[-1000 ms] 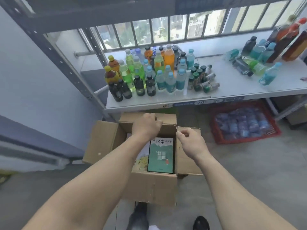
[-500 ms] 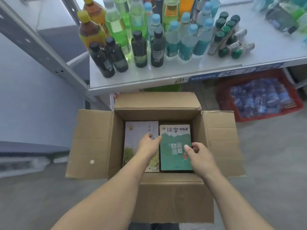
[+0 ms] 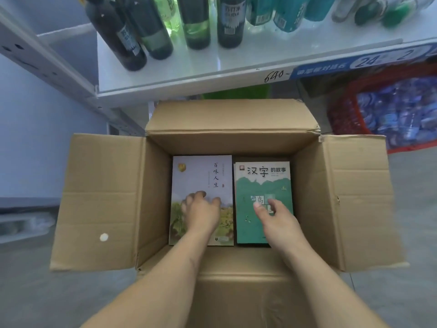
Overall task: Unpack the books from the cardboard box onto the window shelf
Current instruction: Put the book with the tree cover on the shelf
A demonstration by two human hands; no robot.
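No book is out yet: both stacks fill the cardboard box (image 3: pixel 236 143), left hand (image 3: pixel 203 214) and right hand (image 3: pixel 275 217) resting open-fingered on the pale book (image 3: pixel 201 176) and green book (image 3: pixel 262 183), neither gripped.

The pale book (image 3: pixel 201 178) in the box's left half reads 百味人生 down its cover. The green book (image 3: pixel 262 185) beside it reads 汉字的故事 across the top, with 鸟 on a tile at mid-cover. On the shelf's front edge (image 3: pixel 189 84), "640-" is handwritten; the blue label (image 3: pixel 354 63) right of it shows "24" and "2".
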